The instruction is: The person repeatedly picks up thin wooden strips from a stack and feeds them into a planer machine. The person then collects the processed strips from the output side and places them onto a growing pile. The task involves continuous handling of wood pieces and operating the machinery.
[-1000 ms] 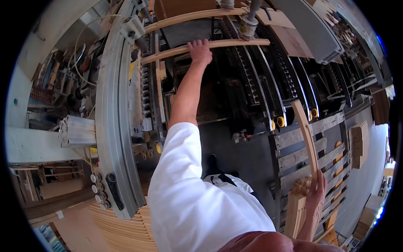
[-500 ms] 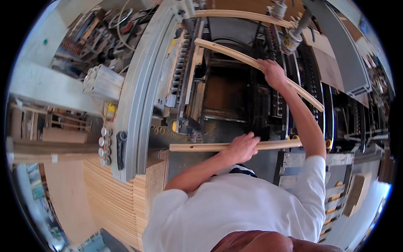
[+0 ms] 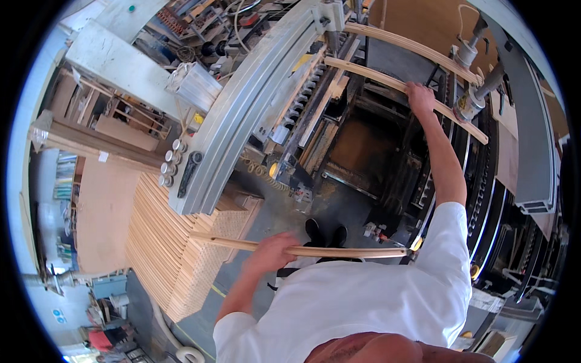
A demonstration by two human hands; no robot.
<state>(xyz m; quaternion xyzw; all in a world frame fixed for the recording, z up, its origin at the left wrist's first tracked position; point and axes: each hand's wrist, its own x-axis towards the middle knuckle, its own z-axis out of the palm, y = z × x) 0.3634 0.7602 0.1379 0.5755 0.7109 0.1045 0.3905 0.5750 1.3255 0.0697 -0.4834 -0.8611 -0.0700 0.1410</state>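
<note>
My right hand (image 3: 420, 98) reaches out over the machine and closes around a long pale wooden strip (image 3: 369, 74). That strip lies across the machine's two side rails, its left end near a grey metal beam. Close to my waist, my left hand (image 3: 270, 253), a little blurred, grips a second wooden strip (image 3: 345, 251) with holes near its ends. This one runs crosswise in front of my body, its left end over a stack of wooden strips (image 3: 163, 236).
Another wooden strip (image 3: 411, 45) lies at the back of the machine, near a metal cylinder (image 3: 469, 104). The grey beam (image 3: 242, 115) runs along the left, carrying a black wrench (image 3: 190, 174). A large board (image 3: 106, 212) stands beyond the stack. My shoes (image 3: 327, 233) show on the floor.
The view has swung left, showing more of the stack. My left hand has carried its strip left toward the stack. The right hand's strip now lies closer to parallel with the back one.
</note>
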